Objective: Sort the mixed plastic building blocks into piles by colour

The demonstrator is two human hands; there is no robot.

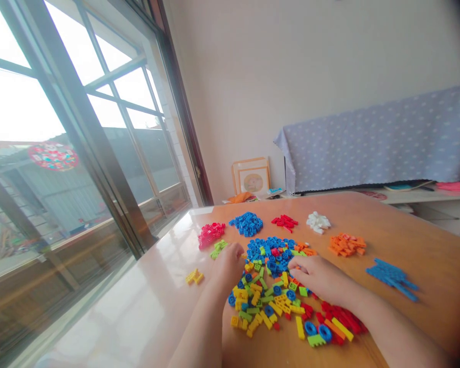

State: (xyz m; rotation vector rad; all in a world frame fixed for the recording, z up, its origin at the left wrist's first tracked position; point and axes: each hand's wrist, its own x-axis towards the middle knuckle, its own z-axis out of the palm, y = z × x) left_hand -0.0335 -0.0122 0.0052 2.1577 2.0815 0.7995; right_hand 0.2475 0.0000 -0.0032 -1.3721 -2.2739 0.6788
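Observation:
A large mixed pile of yellow, green, blue and red toy bricks (266, 296) lies on the wooden table (149, 296). My left hand (232, 260) is at the pile's left edge, beside a small group of lime green bricks (218, 248); its fingers are curled, and what they hold is too small to make out. At the pile's right side, my right hand (310, 271) touches or hovers over the bricks with bent fingers, its fingertips partly hidden. Red long bricks (345, 317) lie partly under my right forearm.
Sorted heaps surround the pile: pink (210, 235), blue (247, 224), red (284, 222), white (318, 222), orange (347, 245), long blue pieces (391, 276) and yellow (194, 276). A window (111, 102) stands left; a cloth-covered object (375, 140) is behind.

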